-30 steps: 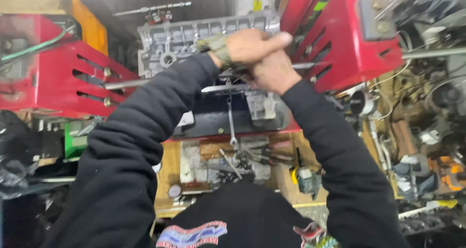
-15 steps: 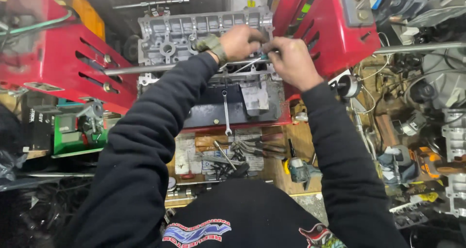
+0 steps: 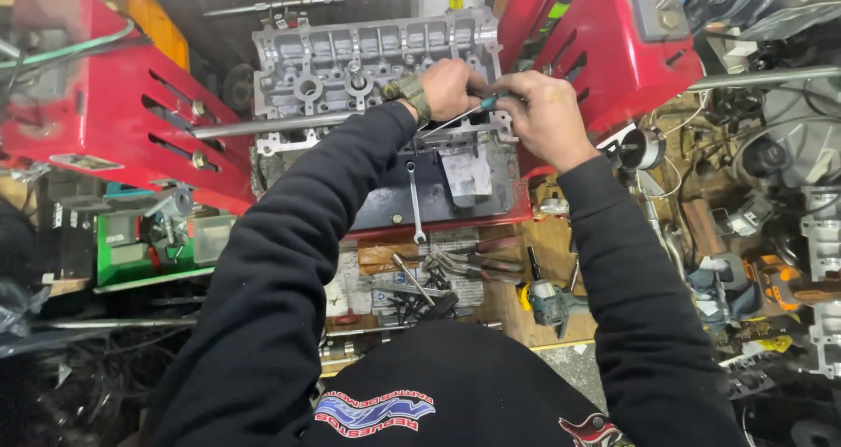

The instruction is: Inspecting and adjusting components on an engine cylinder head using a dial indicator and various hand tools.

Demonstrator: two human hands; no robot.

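- Nearest the camera: black, soft-knit sleeves reach forward over a cluttered wooden tabletop (image 3: 512, 311).
- On the tabletop lie loose pliers (image 3: 464, 265) with dark handles and a compact cordless driver (image 3: 550, 300), close together with little free room between them.
- A slim polished combination wrench (image 3: 413, 200) lies on a flat dark plate (image 3: 399, 197), just below the hands.
- The left hand (image 3: 448, 88) is closed in a fist around a thin tool (image 3: 477, 107) with a teal grip; the right hand (image 3: 543, 114) pinches the same tool from the other side.
- Both hands rest at the near right edge of the cylinder head (image 3: 368, 66), a grey cast-metal block with rough, ribbed walls and round bores.
- Red painted steel frames (image 3: 131, 105) flank the cylinder head closely on both sides.
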